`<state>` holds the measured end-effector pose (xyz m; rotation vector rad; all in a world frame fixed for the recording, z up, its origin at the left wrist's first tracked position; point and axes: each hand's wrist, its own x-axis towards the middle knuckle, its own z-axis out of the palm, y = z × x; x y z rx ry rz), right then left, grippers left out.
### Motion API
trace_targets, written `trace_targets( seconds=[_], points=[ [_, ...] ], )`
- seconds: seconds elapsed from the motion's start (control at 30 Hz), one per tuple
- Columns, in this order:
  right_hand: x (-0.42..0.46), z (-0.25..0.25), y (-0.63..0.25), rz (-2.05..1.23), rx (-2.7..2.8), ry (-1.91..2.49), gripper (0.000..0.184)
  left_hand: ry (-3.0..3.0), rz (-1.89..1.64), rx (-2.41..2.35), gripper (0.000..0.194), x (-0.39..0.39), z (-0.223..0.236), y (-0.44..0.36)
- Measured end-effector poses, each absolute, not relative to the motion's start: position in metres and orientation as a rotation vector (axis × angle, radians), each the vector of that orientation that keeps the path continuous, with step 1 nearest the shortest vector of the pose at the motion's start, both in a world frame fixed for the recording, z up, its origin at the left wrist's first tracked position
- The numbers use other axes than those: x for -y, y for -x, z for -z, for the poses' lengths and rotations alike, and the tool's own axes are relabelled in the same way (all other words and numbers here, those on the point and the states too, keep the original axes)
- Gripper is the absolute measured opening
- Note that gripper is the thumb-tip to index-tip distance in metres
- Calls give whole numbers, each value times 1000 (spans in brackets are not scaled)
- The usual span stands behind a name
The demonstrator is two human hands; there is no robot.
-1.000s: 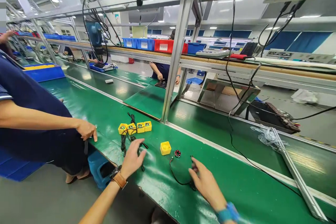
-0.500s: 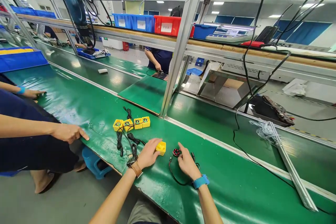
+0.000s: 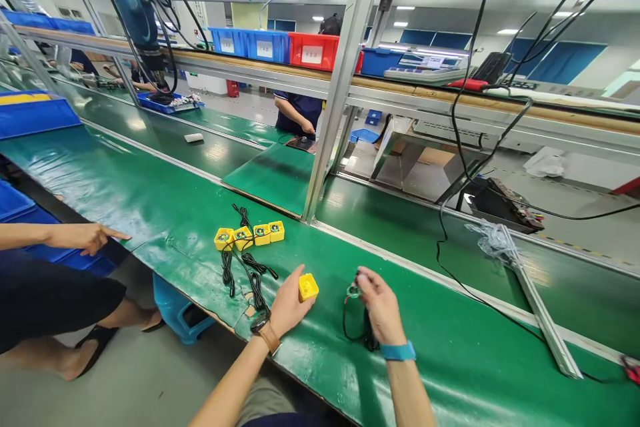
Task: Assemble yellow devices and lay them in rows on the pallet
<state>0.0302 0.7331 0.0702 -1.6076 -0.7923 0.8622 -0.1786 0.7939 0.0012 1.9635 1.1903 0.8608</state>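
Note:
My left hand (image 3: pixel 289 303), with a watch on its wrist, is closed around the side of a small open yellow plastic box (image 3: pixel 309 288) on the green mat. To its right, my right hand (image 3: pixel 383 303) pinches a small round circuit board (image 3: pixel 353 291) just above the mat. A black cable (image 3: pixel 369 332) trails from the board beneath that hand. Several yellow boxes (image 3: pixel 243 238) with round boards inside stand in a row to the left. Their coiled black cables (image 3: pixel 257 290) lie in front of them, near my left wrist.
A co-worker's hand (image 3: pixel 87 238) rests at the bench edge on the left, above a blue stool (image 3: pixel 180 310). A metal post (image 3: pixel 337 100) rises behind the boxes. Metal bars (image 3: pixel 543 320) lie at the right. Blue bins (image 3: pixel 267 47) and a red bin (image 3: pixel 313 51) line the shelf.
My right hand has picked up the round board from the mat and turned it over. My left hand stays at the yellow box. The co-worker has moved left.

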Motion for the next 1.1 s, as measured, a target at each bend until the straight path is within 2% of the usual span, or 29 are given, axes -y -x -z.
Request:
trace_targets(
  seconds=[0.07,0.13,0.2,0.3,0.4,0.5,0.67,0.73,0.9,1.1],
  points=[
    [-713,-97,-51,-794,518,1270,66,-1932,-740,-1039,78,-779,-6,190],
    [-692,-131,-67,-640,440,1127,65,-1931,-648,-932,79,-761,-12,197],
    [-672,-164,-77,-471,518,1096,59,-1943,-576,-862,79,-746,-18,199],
    [-646,-191,-76,-257,761,1316,53,-1961,-491,-798,78,-728,-17,196],
    [-633,-179,-54,-282,1184,1563,45,-1960,-477,-765,76,-717,-8,194],
    [-632,-140,-23,-455,1594,1596,36,-1919,-511,-755,77,-710,1,196],
    [-633,-90,14,-665,1740,1716,48,-1863,-601,-802,94,-698,-1,205],
    [-630,-86,21,-695,1734,1742,53,-1915,-723,-808,88,-693,-6,206],
    [-624,-92,30,-661,1751,1609,52,-2149,-1071,-780,53,-680,-22,196],
    [-613,-96,31,-669,1734,1472,52,-2168,-1146,-834,37,-677,-42,193]
  ],
)
